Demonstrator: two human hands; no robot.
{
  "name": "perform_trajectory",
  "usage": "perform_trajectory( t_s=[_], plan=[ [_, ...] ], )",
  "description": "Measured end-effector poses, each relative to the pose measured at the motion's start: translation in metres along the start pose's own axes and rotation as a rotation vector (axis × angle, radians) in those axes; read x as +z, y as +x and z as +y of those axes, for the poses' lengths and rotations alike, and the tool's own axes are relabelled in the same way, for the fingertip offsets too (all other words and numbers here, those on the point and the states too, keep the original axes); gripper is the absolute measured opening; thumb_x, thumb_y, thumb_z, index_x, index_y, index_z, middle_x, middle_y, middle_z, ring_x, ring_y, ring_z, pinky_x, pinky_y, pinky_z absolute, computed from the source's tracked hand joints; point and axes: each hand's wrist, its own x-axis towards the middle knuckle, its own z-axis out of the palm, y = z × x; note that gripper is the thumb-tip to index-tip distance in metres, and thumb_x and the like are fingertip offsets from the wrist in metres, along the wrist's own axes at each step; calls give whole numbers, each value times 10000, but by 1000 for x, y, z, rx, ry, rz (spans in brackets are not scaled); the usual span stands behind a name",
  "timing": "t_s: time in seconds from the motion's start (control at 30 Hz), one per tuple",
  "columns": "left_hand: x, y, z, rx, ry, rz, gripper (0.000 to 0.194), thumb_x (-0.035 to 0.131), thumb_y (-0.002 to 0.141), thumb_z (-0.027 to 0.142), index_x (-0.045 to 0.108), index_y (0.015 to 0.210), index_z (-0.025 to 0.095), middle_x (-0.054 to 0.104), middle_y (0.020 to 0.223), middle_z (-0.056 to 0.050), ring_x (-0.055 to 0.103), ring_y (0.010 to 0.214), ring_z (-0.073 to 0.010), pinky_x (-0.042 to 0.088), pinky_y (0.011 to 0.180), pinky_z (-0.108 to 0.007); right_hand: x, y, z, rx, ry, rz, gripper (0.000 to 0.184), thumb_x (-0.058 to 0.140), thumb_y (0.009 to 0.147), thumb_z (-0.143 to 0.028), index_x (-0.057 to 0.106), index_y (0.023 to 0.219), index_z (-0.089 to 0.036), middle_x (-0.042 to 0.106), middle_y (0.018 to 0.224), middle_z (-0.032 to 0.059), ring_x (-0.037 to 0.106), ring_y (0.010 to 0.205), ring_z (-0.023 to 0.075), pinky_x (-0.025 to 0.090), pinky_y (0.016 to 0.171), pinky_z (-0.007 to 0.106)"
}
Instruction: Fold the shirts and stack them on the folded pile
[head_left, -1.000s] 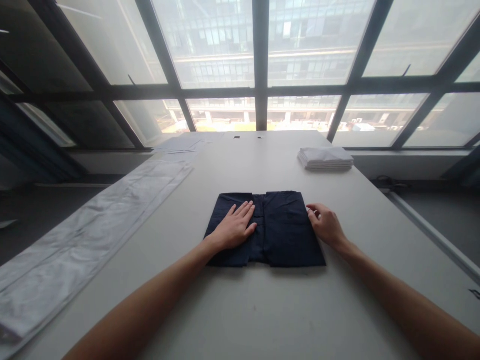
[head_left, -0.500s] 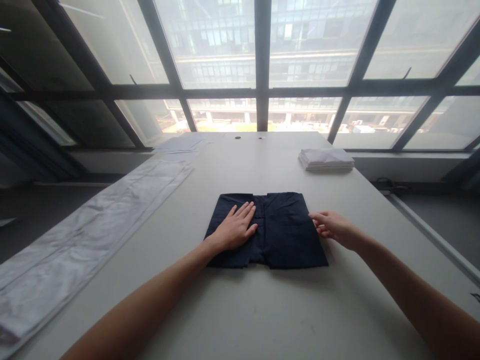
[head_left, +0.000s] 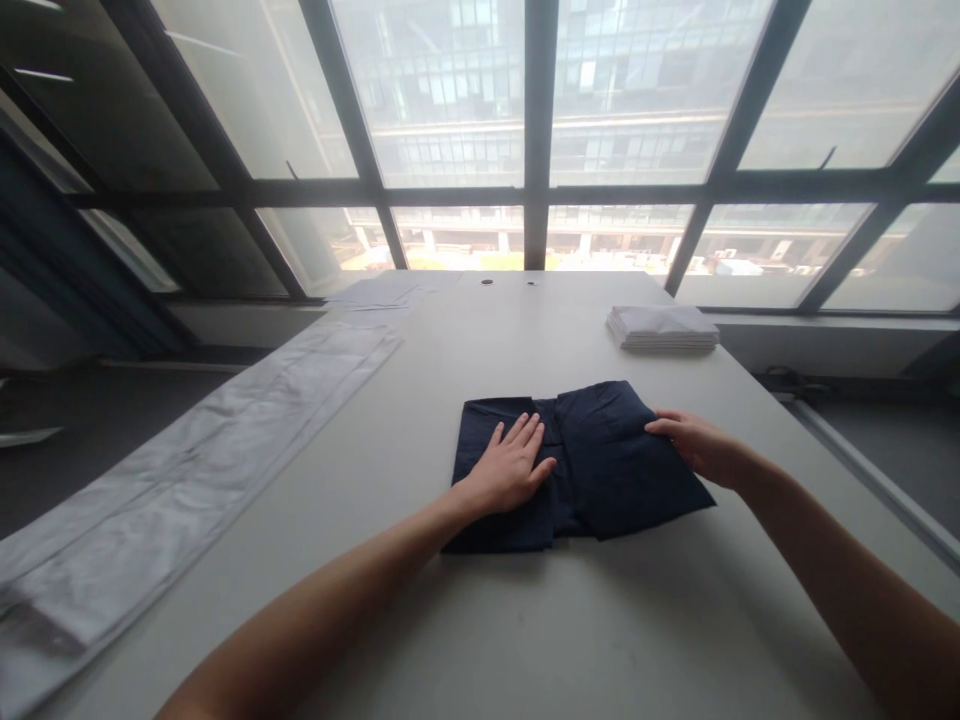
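A folded dark navy cloth (head_left: pixel 622 470) lies across the middle of the white table, with a narrow gap between its two folded-in sides. My left hand (head_left: pixel 514 465) rests flat on its left half, fingers spread and pressing down. At the cloth's right edge, my right hand (head_left: pixel 697 445) pinches the fabric, thumb on top and the other fingers partly hidden underneath. That right half is raised off the table and tilts, with a shadow below it. Whether the cloth is a garment, I cannot tell.
Long white cloth (head_left: pixel 202 470) is spread along the left side of the table (head_left: pixel 480 640). A stack of folded white cloth (head_left: pixel 662 328) sits at the back right. Thin white sheets (head_left: pixel 379 291) lie at the far left, and large windows stand beyond the table.
My right hand has closed on the cloth's right edge and lifted that half off the table. The left hand still presses the left half. The view has shifted slightly.
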Motion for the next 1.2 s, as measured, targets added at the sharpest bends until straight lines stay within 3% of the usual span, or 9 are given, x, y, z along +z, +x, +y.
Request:
perform_trajectory(
  t_s=[0.1,0.23,0.43,0.6,0.73,0.83,0.93,1.07,1.2],
  plan=[
    [-3,4,5,15,-72,15,663,237,1046,526,315,1570,127,212,1658,-117,136,1545,-257,159,1235,-477,-11,-4,-5,-10,-21,9,323,790,750,-306,684,1031,-186,696,835,28,622,652,130,487,543,212],
    [-8,6,-8,-5,-60,73,585,354,1028,449,400,1534,160,291,1638,-107,180,1535,-281,163,1231,-495,-4,-12,-14,-31,-53,13,345,795,743,-323,687,1040,-184,703,819,28,622,629,133,471,519,216],
    [-4,-5,-5,100,-24,84,762,420,953,666,392,1539,180,275,1641,-127,143,1538,-324,116,1226,-545,26,-21,-42,-59,-147,51,273,735,781,-321,674,1015,-195,648,750,5,578,585,109,443,498,197],
    [1,-10,6,150,-105,73,802,444,940,668,364,1548,152,261,1640,-145,149,1538,-321,88,1232,-544,62,-28,-72,-88,-296,119,172,689,785,-285,639,912,-180,518,612,-39,445,477,73,326,423,173],
    [-11,4,-8,55,-448,182,550,485,965,526,590,1372,171,494,1518,-133,381,1451,-300,257,1212,-447,96,-30,-91,-128,-391,139,142,681,777,-267,583,831,-181,376,497,-89,370,423,72,257,396,182],
    [-25,18,-31,-225,-1009,259,341,511,950,395,688,1136,171,676,1284,-129,615,1219,-283,439,1095,-406,122,-26,-97,-173,-466,132,116,657,778,-241,578,837,-181,374,453,-90,391,405,89,255,386,196],
    [-34,24,-56,-464,-1523,193,337,442,979,407,644,1091,162,710,1168,-139,707,1011,-258,555,937,-407,154,-17,-93,-213,-565,135,125,657,771,-231,584,858,-179,450,461,-68,447,414,107,301,394,207],
    [-38,17,-81,-398,-1896,-7,537,321,1007,580,640,1034,148,733,981,-126,722,857,-241,590,829,-385,202,-2,-75,-316,-656,93,149,669,774,-240,602,888,-171,570,559,-32,521,459,109,362,436,205],
    [-34,10,-88,-372,-1946,-67,508,433,984,582,673,926,137,738,857,-97,715,788,-235,586,764,-333,227,8,-57,-259,-563,-180,175,607,869,-338,618,925,-173,680,706,25,579,479,120,392,423,208]
  ],
)
